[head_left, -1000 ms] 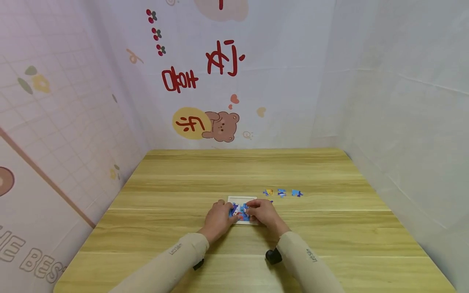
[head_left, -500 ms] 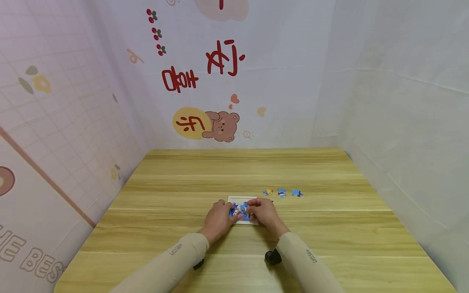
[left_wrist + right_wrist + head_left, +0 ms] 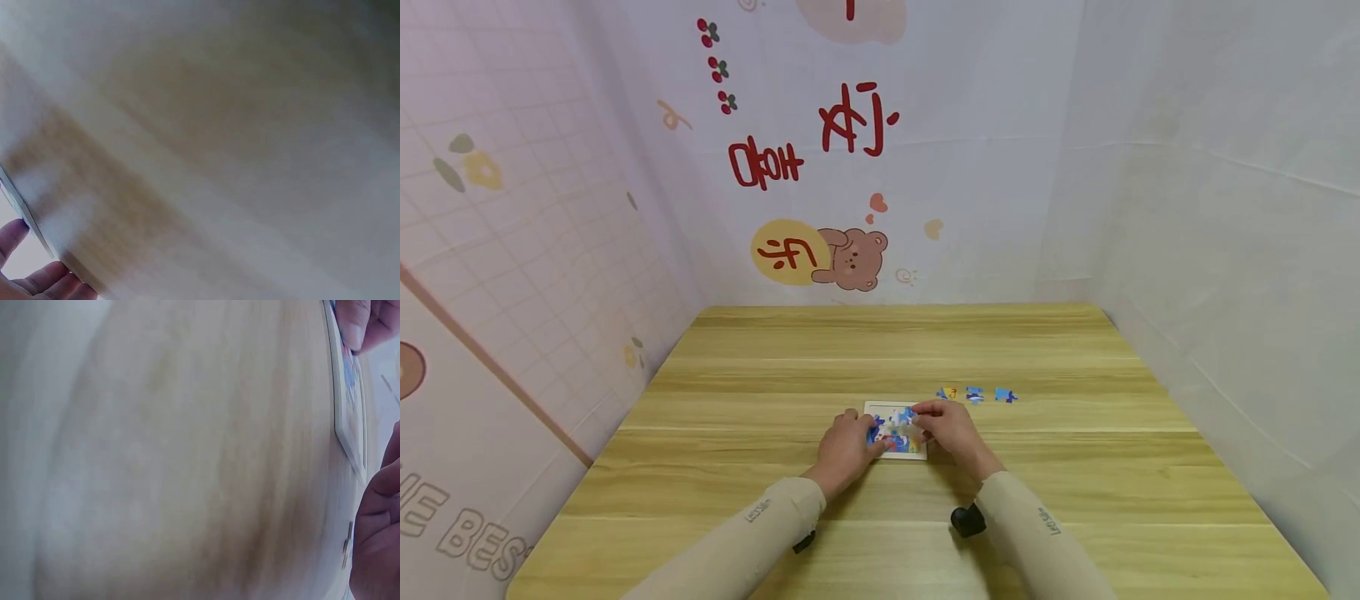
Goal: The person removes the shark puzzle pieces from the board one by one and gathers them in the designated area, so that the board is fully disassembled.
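Left hand [image 3: 844, 446] holds left side of puzzle tray [image 3: 906, 456], around middle of table [image 3: 760, 375]. Right hand [image 3: 951, 429] at tray's right side, fingertips together; can't tell if pinching. Long axis unclear. Three loose pieces [image 3: 974, 395] toward far right corner, right hand nearer.
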{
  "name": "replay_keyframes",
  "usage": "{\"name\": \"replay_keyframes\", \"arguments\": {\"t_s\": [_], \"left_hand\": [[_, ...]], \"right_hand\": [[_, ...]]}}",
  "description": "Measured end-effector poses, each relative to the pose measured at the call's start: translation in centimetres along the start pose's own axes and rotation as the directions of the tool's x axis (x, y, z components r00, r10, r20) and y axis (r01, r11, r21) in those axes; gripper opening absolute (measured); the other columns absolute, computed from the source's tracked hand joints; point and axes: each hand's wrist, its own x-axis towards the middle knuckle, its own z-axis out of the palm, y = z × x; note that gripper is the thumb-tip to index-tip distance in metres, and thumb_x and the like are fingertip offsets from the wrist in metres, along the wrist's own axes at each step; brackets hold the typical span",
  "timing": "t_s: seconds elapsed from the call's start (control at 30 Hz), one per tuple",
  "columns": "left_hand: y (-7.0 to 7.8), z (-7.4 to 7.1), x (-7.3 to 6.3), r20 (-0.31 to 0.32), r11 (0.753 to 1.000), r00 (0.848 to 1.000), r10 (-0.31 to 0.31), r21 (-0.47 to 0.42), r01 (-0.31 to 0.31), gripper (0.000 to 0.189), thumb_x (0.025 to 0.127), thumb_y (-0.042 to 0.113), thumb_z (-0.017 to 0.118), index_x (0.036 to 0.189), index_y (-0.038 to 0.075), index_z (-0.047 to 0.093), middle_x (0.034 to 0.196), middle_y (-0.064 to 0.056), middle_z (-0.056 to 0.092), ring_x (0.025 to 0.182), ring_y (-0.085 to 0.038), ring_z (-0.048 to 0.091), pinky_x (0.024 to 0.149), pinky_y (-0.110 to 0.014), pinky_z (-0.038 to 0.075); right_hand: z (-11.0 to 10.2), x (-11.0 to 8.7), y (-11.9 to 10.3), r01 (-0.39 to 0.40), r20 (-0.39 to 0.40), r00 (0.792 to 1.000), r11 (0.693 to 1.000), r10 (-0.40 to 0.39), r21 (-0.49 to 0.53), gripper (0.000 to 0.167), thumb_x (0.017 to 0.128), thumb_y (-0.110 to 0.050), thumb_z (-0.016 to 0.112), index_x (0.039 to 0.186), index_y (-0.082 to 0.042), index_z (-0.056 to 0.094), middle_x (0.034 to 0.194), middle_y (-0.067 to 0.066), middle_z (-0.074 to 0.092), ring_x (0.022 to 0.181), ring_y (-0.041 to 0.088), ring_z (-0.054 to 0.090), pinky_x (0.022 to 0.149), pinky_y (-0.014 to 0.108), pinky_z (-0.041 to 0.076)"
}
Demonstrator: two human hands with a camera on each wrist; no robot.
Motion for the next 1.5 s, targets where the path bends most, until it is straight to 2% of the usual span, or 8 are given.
{"name": "replay_keyframes", "arguments": {"t_s": [0.13, 0.3, 0.53, 0.67, 0.87, 1.0, 1.27, 1.5], "left_hand": [[0.0, 0.0, 0.0, 0.01, 1.0, 1.0, -0.005, -0.003, 0.005, 0.039, 0.088, 0.034, 0.076, 0.113, 0.005, 0.07, 0.107, -0.014, 0.059, 0.095, -0.029, 0.055, 0.079, -0.046, 0.051], [0.0, -0.1, 0.0, 0.008, 1.0, 1.0, 0.004, 0.0, -0.004, 0.04, 0.088, 0.034, 0.076, 0.114, 0.005, 0.069, 0.103, -0.012, 0.058, 0.093, -0.027, 0.054, 0.077, -0.044, 0.05], [-0.1, -0.1, -0.3, -0.027, 0.999, 0.999, 0.036, 0.003, -0.036, 0.041, 0.087, 0.037, 0.077, 0.111, 0.005, 0.07, 0.098, -0.01, 0.058, 0.089, -0.026, 0.055, 0.072, -0.042, 0.05], [-0.2, -0.1, -0.4, -0.037, 0.999, 0.998, 0.048, -0.003, -0.048, 0.04, 0.087, 0.036, 0.077, 0.11, 0.005, 0.07, 0.097, -0.01, 0.058, 0.087, -0.025, 0.055, 0.07, -0.041, 0.049], [-0.2, 0.0, -0.3, -0.035, 0.999, 0.998, 0.05, -0.011, -0.05, 0.04, 0.087, 0.036, 0.076, 0.112, 0.004, 0.069, 0.1, -0.011, 0.058, 0.089, -0.026, 0.055, 0.073, -0.042, 0.05], [-0.2, 0.0, -0.4, -0.029, 0.999, 0.999, 0.044, -0.018, -0.044, 0.04, 0.088, 0.035, 0.076, 0.113, 0.005, 0.069, 0.103, -0.013, 0.059, 0.093, -0.028, 0.056, 0.076, -0.044, 0.05], [-0.3, 0.1, -0.4, -0.014, 1.0, 1.0, 0.027, -0.007, -0.027, 0.041, 0.087, 0.037, 0.077, 0.114, 0.005, 0.069, 0.101, -0.011, 0.058, 0.09, -0.026, 0.055, 0.073, -0.042, 0.05], [-0.1, -0.1, -0.5, -0.023, 0.999, 0.999, 0.036, -0.017, -0.036, 0.04, 0.088, 0.035, 0.076, 0.113, 0.005, 0.069, 0.103, -0.012, 0.059, 0.093, -0.028, 0.056, 0.076, -0.044, 0.051]], "right_hand": [[-0.8, 0.1, 0.2, -0.012, -0.016, 1.0, 1.0, 0.012, -0.011, 0.016, 0.094, -0.007, 0.065, 0.108, -0.003, 0.073, 0.095, 0.01, 0.07, 0.067, 0.017, 0.062, 0.056, 0.027, 0.044], [-2.4, 0.2, 0.4, -0.017, -0.05, 0.999, 1.0, 0.016, -0.013, 0.017, 0.094, -0.01, 0.066, 0.108, -0.003, 0.073, 0.096, 0.01, 0.07, 0.069, 0.018, 0.064, 0.058, 0.028, 0.047], [-6.0, 0.4, 1.2, -0.042, -0.077, 0.996, 0.999, 0.045, 0.032, 0.025, 0.096, -0.015, 0.065, 0.117, -0.001, 0.069, 0.102, 0.012, 0.07, 0.074, 0.019, 0.066, 0.063, 0.029, 0.051], [-8.3, 0.5, 1.8, -0.049, -0.113, 0.992, 0.999, 0.051, 0.021, 0.029, 0.097, -0.017, 0.065, 0.12, 0.0, 0.067, 0.104, 0.011, 0.07, 0.075, 0.017, 0.065, 0.064, 0.028, 0.051], [-10.5, 0.2, 3.0, -0.072, -0.161, 0.984, 0.997, 0.075, 0.023, 0.031, 0.095, -0.014, 0.066, 0.121, 0.004, 0.066, 0.09, 0.004, 0.069, 0.068, 0.014, 0.063, 0.061, 0.026, 0.051], [-11.2, 0.1, 3.9, -0.106, -0.139, 0.985, 0.994, 0.106, 0.012, 0.03, 0.095, -0.012, 0.066, 0.119, 0.006, 0.065, 0.083, 0.002, 0.067, 0.065, 0.011, 0.06, 0.059, 0.024, 0.051], [-11.0, 0.0, 4.0, -0.131, -0.101, 0.986, 0.991, 0.131, 0.007, 0.025, 0.095, -0.006, 0.064, 0.116, 0.008, 0.064, 0.086, 0.007, 0.067, 0.067, 0.013, 0.061, 0.059, 0.025, 0.051], [-11.0, -0.1, 4.2, -0.096, -0.119, 0.988, 0.995, 0.096, 0.006, 0.03, 0.095, -0.002, 0.062, 0.121, 0.011, 0.06, 0.086, 0.006, 0.067, 0.066, 0.012, 0.061, 0.059, 0.024, 0.052]]}}
